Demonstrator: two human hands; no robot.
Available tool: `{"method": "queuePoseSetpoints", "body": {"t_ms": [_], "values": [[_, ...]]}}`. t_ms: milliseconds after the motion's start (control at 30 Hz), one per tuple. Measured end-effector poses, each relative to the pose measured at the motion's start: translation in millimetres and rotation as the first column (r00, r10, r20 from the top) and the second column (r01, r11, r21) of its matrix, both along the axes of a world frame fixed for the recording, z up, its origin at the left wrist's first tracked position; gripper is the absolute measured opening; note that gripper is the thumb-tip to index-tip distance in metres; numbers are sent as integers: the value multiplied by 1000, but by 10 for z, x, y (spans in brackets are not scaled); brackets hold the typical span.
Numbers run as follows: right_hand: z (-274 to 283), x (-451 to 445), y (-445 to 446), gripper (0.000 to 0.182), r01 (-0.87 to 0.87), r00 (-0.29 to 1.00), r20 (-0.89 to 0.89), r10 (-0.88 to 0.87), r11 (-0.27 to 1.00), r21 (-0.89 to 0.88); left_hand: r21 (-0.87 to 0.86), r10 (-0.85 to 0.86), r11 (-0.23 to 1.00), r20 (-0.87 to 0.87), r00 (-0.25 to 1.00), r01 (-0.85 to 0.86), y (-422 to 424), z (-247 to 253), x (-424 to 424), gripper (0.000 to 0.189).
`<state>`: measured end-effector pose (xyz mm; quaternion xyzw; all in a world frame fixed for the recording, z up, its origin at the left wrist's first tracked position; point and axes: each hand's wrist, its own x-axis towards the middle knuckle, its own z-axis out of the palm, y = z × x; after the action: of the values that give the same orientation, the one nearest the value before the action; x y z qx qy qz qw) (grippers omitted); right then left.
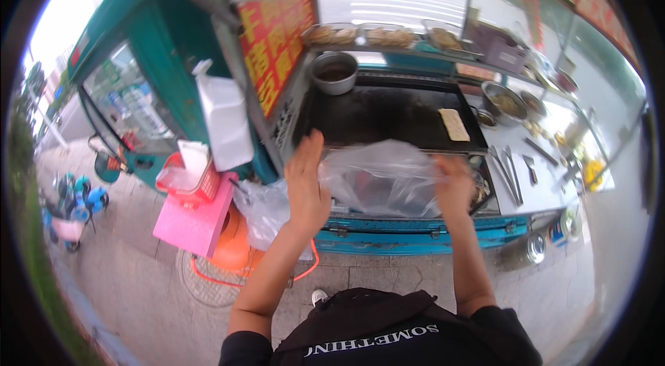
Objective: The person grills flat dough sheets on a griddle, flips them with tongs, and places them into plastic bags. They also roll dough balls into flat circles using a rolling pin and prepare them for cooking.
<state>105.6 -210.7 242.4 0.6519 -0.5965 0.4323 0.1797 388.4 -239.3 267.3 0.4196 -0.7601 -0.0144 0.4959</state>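
Note:
A clear plastic bag [384, 179] is spread between my two hands, above the near edge of the black griddle [379, 111]. My right hand [454, 184], somewhat blurred, grips the bag's right side. At the bag's left edge is my left hand [309, 179], its fingers extended and close together; whether it pinches the plastic is not clear. A flat rectangular piece of dough [454, 125] lies on the griddle's right part. At the griddle's back left corner stands a metal pot [334, 72] with dark contents.
Tongs [506, 174], a scraper [530, 168] and a metal bowl of food [504, 102] are on the white worktop at right. Trays of food [389, 36] line the shelf behind. To the left are a red plastic basket [200, 181], a hanging white bag [223, 116] and an orange gas cylinder [234, 246].

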Motion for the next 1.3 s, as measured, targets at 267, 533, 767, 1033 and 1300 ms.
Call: {"method": "queuePoseSetpoints", "body": {"t_ms": [267,533,767,1033,1300], "values": [[-1654,-70,270,49,-119,884,-191,428,599,792,682,-13,679,-359,933,272,745,-2423,57,38],[-1175,1867,-232,28,-675,640,66,765,519,525,829,109,534,-266,958,169,375,-2113,678,28],[-1071,3325,-1475,22,-930,272,752,601,-36,366,733,508,471,-680,528,491,-191,-2193,1973,19],[-975,3785,-1372,26,-737,442,202,874,226,637,853,522,309,-522,674,422,-261,-1573,2532,24],[-1137,3808,-1610,12,-949,226,959,171,-185,256,834,361,330,-545,757,443,-396,-1623,2615,22]]}}
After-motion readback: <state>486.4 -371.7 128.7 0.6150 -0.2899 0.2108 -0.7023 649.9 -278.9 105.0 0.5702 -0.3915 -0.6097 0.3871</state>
